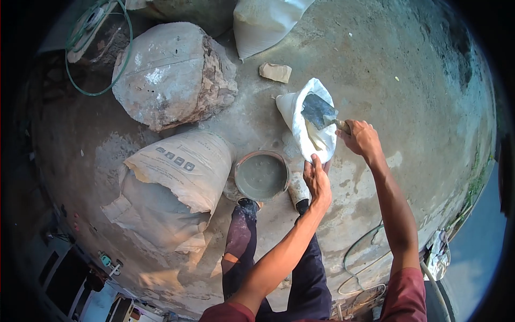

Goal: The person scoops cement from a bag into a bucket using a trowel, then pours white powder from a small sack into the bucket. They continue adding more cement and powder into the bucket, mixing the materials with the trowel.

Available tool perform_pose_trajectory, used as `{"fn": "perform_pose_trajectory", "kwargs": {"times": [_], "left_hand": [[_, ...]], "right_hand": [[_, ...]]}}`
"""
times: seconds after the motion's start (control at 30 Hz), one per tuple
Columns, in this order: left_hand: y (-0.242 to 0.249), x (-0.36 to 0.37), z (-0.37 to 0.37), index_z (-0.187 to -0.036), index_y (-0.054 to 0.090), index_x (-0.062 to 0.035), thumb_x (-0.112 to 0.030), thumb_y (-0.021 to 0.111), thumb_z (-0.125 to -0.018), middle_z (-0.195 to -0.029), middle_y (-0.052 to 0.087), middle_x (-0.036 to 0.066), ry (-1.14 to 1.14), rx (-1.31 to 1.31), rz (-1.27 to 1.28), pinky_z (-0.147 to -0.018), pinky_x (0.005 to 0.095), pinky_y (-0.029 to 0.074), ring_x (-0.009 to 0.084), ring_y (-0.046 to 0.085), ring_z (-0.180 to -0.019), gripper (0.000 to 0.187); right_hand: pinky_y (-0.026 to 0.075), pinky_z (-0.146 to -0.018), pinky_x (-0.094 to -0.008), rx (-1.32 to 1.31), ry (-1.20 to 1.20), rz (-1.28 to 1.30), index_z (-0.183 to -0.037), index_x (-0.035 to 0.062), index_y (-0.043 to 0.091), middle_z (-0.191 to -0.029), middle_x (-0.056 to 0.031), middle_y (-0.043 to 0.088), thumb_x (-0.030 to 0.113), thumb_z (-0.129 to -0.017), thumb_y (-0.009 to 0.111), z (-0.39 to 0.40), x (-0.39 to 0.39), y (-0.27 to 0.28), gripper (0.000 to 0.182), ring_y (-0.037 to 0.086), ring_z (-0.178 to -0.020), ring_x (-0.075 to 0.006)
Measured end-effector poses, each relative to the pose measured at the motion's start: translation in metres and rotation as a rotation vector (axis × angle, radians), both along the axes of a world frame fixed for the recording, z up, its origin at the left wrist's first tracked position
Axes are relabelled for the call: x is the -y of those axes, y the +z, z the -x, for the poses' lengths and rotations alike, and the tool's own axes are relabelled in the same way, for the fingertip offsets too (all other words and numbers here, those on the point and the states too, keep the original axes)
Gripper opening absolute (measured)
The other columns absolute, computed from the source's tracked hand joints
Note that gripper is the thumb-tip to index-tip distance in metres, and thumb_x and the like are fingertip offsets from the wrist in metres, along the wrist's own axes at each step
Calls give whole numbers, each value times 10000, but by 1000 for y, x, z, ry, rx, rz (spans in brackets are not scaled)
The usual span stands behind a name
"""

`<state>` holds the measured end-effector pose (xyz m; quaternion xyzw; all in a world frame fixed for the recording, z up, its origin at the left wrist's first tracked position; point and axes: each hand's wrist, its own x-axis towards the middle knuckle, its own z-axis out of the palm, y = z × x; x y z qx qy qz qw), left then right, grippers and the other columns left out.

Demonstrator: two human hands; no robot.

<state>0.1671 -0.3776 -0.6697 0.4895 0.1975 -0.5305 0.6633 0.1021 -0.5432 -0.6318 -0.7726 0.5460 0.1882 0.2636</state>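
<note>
Working cleanly probably calls for the left hand (317, 182), which grips the near rim of the white bag (299, 126) well in from the right edge of the floor (386, 80), to hold the mouth wide while the right hand (362, 139), closed round the handle of the trowel (319, 111), levels the blade.

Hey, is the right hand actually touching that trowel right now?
Touching. The head view shows the right hand gripping the trowel by its handle, with no gap between them.

The trowel blade (317, 111) hides part of the open white sack (298, 126).
</note>
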Motion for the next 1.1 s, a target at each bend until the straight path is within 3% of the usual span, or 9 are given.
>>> {"fn": "perform_pose_trajectory", "kwargs": {"times": [0.23, 0.47, 0.6, 0.67, 0.7, 0.73, 0.83, 0.93, 1.1], "left_hand": [[-55, -43, 38, -1444, 401, -23, -295, 578, -1047, -1441, 497, 146, -53, -296, -74, -1114, 493, 465, 333, 487, -1358, 513], [-62, -55, 16, -1383, 461, 3, -308, 589, -1027, -1396, 534, 129, -414, -182, -221, -1037, 506, 501, 328, 479, -1365, 490], [-64, -47, 2, -1314, 491, 8, -234, 532, -1036, -1351, 536, 132, -434, -193, -153, -1010, 510, 513, 285, 501, -1301, 370], [-57, -23, -21, -1276, 501, 0, -207, 517, -1038, -1326, 527, 125, -395, -163, -117, -1016, 511, 506, 268, 499, -1280, 315], [-55, -3, -37, -1311, 475, 2, -204, 514, -1042, -1352, 501, 124, -406, -162, -63, -1019, 514, 503, 275, 484, -1295, 340], [-41, 21, -55, -1339, 452, 8, -199, 505, -1047, -1354, 487, 132, -404, -136, -39, -1043, 538, 490, 287, 467, -1318, 362], [-18, 89, -107, -1341, 431, 30, -215, 500, -1044, -1359, 475, 168, -251, -111, 57, -1055, 538, 470, 299, 455, -1335, 391], [-12, 106, -125, -1298, 425, 44, -177, 490, -1040, -1301, 512, 173, -446, -95, 104, -1089, 530, 472, 337, 503, -1306, 347], [-22, 84, -117, -1189, 461, 64, -132, 498, -1032, -1305, 516, 225, -353, -236, 52, -1127, 545, 459, 373, 540, -1273, 254]], "right_hand": [[566, -638, -494, -53, 59, 50, -1013, 24, 655, -809, -236, 692, 104, -883, 565, 18, -59, -6, 177, 708, -743, -420], [567, -705, -501, -49, -116, 78, -1137, 117, 701, -926, -196, 723, 120, -813, 678, 32, -84, -4, 324, 705, -816, -421], [554, -705, -497, 53, -267, 77, -1058, 29, 710, -876, -203, 727, 159, -834, 682, 51, -84, 23, 261, 713, -829, -400], [546, -709, -477, 342, -525, 219, -1174, 20, 714, -902, -220, 737, 184, -806, 738, 72, -87, 33, 404, 726, -828, -371], [523, -626, -406, 393, -636, 175, -1286, 10, 681, -852, -174, 744, 231, -814, 773, 79, -86, 44, 529, 701, -682, -273], [523, -626, -406, 396, -640, 185, -1286, 10, 681, -852, -174, 744, 231, -814, 773, 81, -83, 58, 529, 701, -682, -273], [414, -521, -249, 612, -1028, 92, -1290, -12, 682, -753, -32, 644, 291, -860, 791, 94, -82, 87, 537, 525, -590, -81], [413, -516, -251, 628, -1101, 164, -1308, -8, 670, -748, -25, 640, 270, -871, 786, 104, -89, 94, 532, 534, -584, -83], [427, -538, -256, 594, -1213, 126, -1301, -28, 667, -761, -22, 638, 240, -876, 782, 121, -120, 87, 516, 531, -592, -87]]}}
